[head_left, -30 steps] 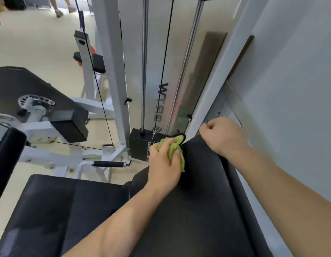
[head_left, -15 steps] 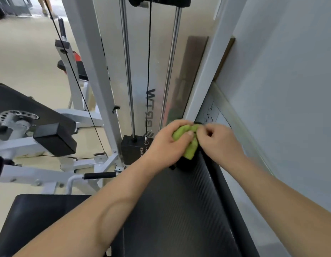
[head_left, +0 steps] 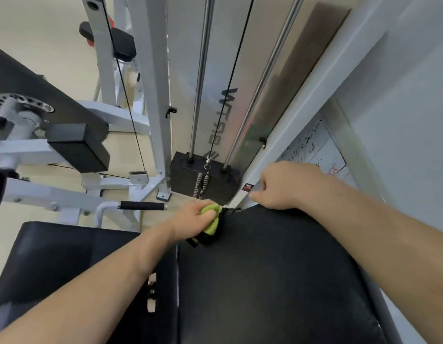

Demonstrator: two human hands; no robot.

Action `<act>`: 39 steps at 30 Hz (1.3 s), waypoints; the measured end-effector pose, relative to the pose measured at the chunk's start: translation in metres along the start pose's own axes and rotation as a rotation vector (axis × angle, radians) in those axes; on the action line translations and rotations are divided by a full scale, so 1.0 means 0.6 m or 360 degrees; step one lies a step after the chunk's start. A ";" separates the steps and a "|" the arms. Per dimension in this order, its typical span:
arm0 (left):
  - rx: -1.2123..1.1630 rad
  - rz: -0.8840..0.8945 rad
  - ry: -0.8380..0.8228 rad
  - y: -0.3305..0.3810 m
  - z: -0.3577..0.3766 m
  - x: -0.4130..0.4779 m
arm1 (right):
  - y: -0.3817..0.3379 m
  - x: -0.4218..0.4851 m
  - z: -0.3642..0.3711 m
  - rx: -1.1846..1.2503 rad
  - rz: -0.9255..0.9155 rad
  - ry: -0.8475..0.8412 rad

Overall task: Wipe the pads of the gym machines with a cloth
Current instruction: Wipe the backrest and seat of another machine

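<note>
The big black pad fills the lower middle of the view, tilted back, with both bare forearms reaching across it. The left hand is at the pad's upper left corner. Its fingers are curled tight round a bunched green cloth, pressing it against that corner. Just below the cloth, a small black strap or tab sticks out from the pad's left edge.

The right hand sits on the pad's top edge, well to the right of the cloth. Its fingers are curled under and the thumb points left. From here I can't tell whether it actually grips the edge or only rests there as a fist.

Straight beyond the pad's top edge stands the black weight stack, with two shiny rods and a thin cable rising out of it. Left of the pad, and lower, lies a flat black seat. Above the seat a short black grip sticks out from the white frame. To the right of the pad's top, a scribbled whiteboard leans against the wall.
</note>
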State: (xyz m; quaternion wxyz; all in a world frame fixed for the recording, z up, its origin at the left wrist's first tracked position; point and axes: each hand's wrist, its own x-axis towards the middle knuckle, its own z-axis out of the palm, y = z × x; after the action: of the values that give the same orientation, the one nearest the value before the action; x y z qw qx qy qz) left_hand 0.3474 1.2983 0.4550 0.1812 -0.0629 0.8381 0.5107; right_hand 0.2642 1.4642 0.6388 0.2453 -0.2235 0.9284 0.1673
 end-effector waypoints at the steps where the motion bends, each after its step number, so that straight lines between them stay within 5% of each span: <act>1: -0.0003 -0.0030 0.0027 -0.017 0.002 -0.001 | -0.018 0.006 0.007 -0.0088 -0.0027 -0.0010; 7: -0.0530 0.0126 0.0020 0.030 0.018 0.009 | -0.094 0.045 0.041 -0.0124 -0.0081 -0.0135; 9: -0.0427 0.0168 -0.0043 0.004 0.012 0.010 | -0.105 0.061 0.051 -0.0123 -0.0077 -0.0139; 17: -0.0215 -0.0459 0.0043 -0.223 0.000 -0.001 | -0.201 0.122 0.133 -0.0178 -0.0257 -0.0193; 25: -0.0870 0.0032 0.0232 -0.079 0.003 0.035 | -0.207 0.116 0.117 -0.0191 -0.0195 -0.0086; 28: -0.0632 0.0098 0.0024 -0.076 0.018 0.035 | -0.184 0.108 0.096 -0.0287 -0.0157 -0.0145; 31: -0.0416 -0.0174 -0.0028 -0.118 0.015 0.023 | -0.159 0.090 0.088 -0.0244 -0.0188 -0.0148; 35: -0.0293 -0.0529 0.0154 -0.144 0.022 0.001 | -0.128 0.057 0.059 -0.0203 -0.0231 0.0071; 39: -0.0277 -0.0409 0.0398 -0.064 0.035 -0.019 | -0.079 0.002 0.045 -0.0156 -0.0234 0.0329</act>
State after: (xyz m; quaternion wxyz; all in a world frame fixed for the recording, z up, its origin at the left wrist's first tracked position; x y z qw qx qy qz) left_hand 0.3744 1.2979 0.4184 0.1333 -0.2476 0.7918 0.5422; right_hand 0.2971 1.4353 0.6064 0.1487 -0.3186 0.9206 0.1701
